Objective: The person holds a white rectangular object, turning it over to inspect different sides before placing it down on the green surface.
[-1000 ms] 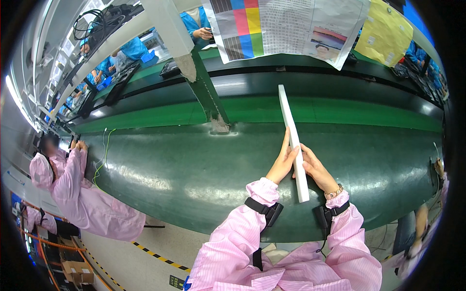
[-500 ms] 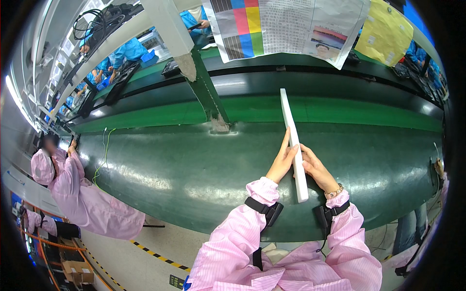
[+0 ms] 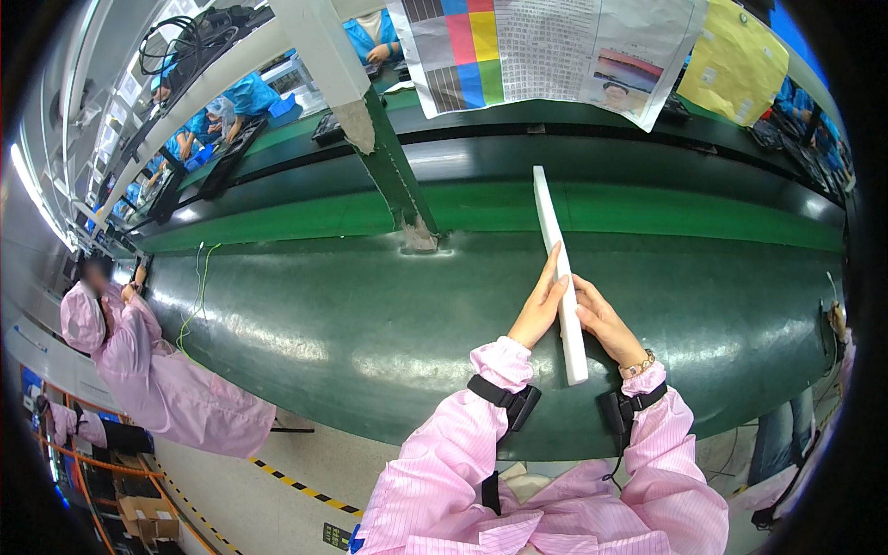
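A thin, long white slab [image 3: 573, 347] is seen almost edge-on, so its broad faces are hidden and its kind does not show. It stands on edge, pointing away from me and leaning slightly left at its far end. My left hand [image 3: 539, 307] presses against its left side, fingers stretched along it and thumb near the upper edge. On the other side my right hand [image 3: 606, 324] grips it with bent fingers. The slab is over the green worktable [image 3: 388, 305]; whether it rests on the surface I cannot tell.
A post [image 3: 384, 157] rises at the far edge. Printed sheets [image 3: 546, 55] and a yellow sheet [image 3: 733, 60] hang above a dark conveyor [image 3: 481, 155]. Thin cables [image 3: 199, 301] lie on the left. A person in pink [image 3: 153, 370] works at the far left; blue-clad workers stand beyond.
My hands and the slab stay almost in place. The co-worker's hands at the left and the blue-sleeved hands beyond the conveyor have shifted slightly.
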`<state>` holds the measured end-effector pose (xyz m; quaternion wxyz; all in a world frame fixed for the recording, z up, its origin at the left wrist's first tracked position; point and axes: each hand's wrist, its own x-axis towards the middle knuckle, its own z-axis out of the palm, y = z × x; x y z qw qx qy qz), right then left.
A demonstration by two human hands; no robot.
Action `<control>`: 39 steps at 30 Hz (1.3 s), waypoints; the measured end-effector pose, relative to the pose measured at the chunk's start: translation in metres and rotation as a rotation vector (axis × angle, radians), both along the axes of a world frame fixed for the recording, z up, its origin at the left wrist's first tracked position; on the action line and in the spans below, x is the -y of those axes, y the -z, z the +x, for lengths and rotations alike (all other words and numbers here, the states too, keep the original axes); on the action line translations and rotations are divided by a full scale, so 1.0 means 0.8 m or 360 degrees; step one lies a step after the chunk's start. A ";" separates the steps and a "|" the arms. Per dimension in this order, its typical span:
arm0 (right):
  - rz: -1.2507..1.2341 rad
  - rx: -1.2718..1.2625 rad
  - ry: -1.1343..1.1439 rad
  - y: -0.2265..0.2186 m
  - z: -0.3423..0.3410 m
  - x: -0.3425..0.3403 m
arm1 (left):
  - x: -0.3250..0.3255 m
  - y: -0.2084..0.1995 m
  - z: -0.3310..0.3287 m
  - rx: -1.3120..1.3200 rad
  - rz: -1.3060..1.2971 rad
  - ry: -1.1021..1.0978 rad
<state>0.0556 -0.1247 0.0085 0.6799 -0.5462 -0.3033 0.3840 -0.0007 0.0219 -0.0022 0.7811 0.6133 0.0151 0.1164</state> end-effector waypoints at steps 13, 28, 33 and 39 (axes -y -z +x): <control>-0.0029 -0.0049 0.0009 -0.003 -0.002 0.000 | 0.001 0.004 0.000 -0.0065 -0.0046 -0.0071; -0.0025 -0.0049 -0.0011 -0.002 -0.001 0.000 | 0.001 0.005 0.001 -0.0048 -0.0019 -0.0087; -0.0029 -0.0035 -0.0002 -0.002 -0.001 0.000 | 0.001 0.005 0.000 -0.0048 -0.0034 -0.0090; -0.0050 -0.0020 -0.0005 0.001 0.000 0.000 | 0.002 0.007 0.001 -0.0049 -0.0043 -0.0096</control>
